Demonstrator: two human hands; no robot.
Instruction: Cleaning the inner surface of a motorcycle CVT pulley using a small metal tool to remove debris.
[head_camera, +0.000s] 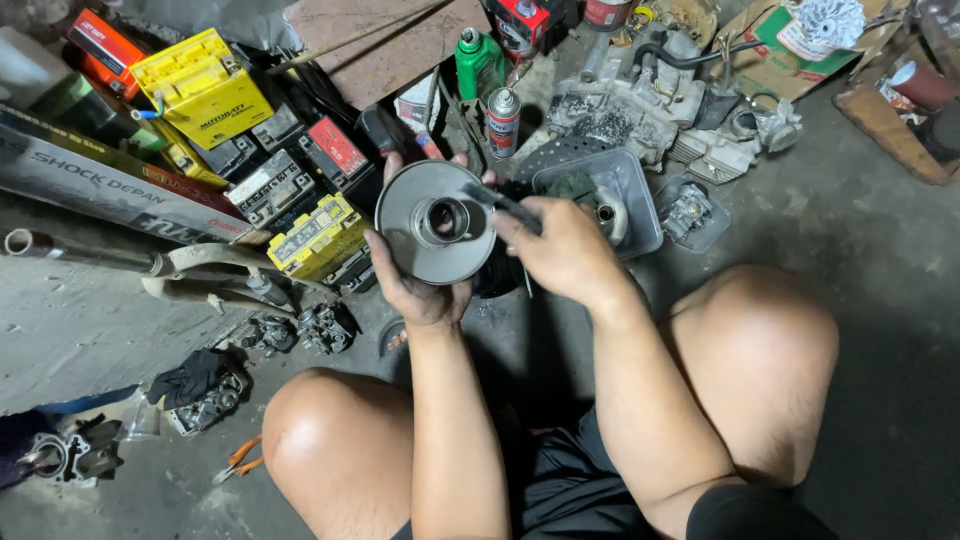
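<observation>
Two bare knees frame the bottom of the view, with the person seated on the concrete floor (880, 300). Just beyond them the left hand (415, 285) cups a round grey metal disc (405, 235) from below, fingers curled over its rim; the disc's flat face and central hub hole turn up toward the camera, so its axis points nearly straight at the viewer. The right hand (565, 250) is closed around a thin dark tool (505, 205), whose long axis runs from 4 o'clock to 10 o'clock, its tip touching the disc near the hub. At 3 o'clock of the disc sits a clear plastic tray (630, 190). Farther off, at 12 o'clock, stand a spray can (503, 122) and a green bottle (478, 62); at 10 o'clock lie yellow batteries (205, 85).
</observation>
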